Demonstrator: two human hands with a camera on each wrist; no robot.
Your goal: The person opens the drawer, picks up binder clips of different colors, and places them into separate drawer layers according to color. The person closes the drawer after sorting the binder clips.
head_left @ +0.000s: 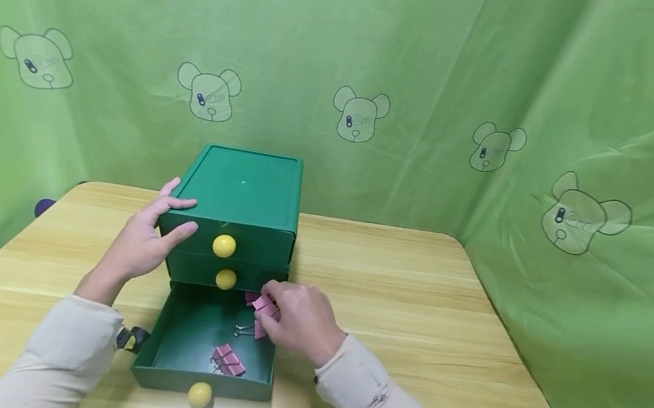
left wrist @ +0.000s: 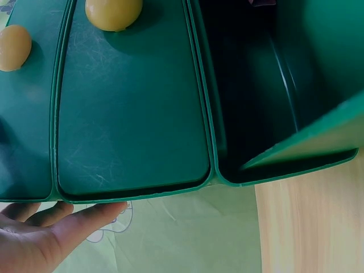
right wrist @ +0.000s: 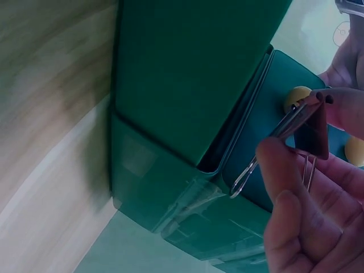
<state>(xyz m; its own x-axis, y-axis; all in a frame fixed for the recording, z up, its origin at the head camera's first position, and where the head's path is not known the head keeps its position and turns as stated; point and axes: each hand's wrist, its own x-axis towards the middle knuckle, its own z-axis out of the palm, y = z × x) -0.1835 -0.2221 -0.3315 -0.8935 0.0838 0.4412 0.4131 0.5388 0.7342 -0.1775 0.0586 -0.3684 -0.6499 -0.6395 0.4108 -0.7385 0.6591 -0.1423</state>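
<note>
A green drawer cabinet (head_left: 244, 188) with yellow round knobs stands on the table, its bottom drawer (head_left: 185, 332) pulled out and the upper two closed. My left hand (head_left: 144, 237) rests against the cabinet's top left front corner, fingers extended. Over the right side of the drawer, my right hand (head_left: 304, 319) pinches a pink binder clip (right wrist: 311, 133) with silver wire handles between thumb and fingers. Another pink binder clip (head_left: 229, 360) lies near the drawer's front. More pink clip parts show beside and behind the right fingers, partly hidden by them.
The wooden table (head_left: 389, 292) extends right and left of the cabinet. A green curtain (head_left: 423, 53) with printed bear heads hangs behind and at the sides. The pulled-out drawer's yellow knob (head_left: 199, 395) juts toward me.
</note>
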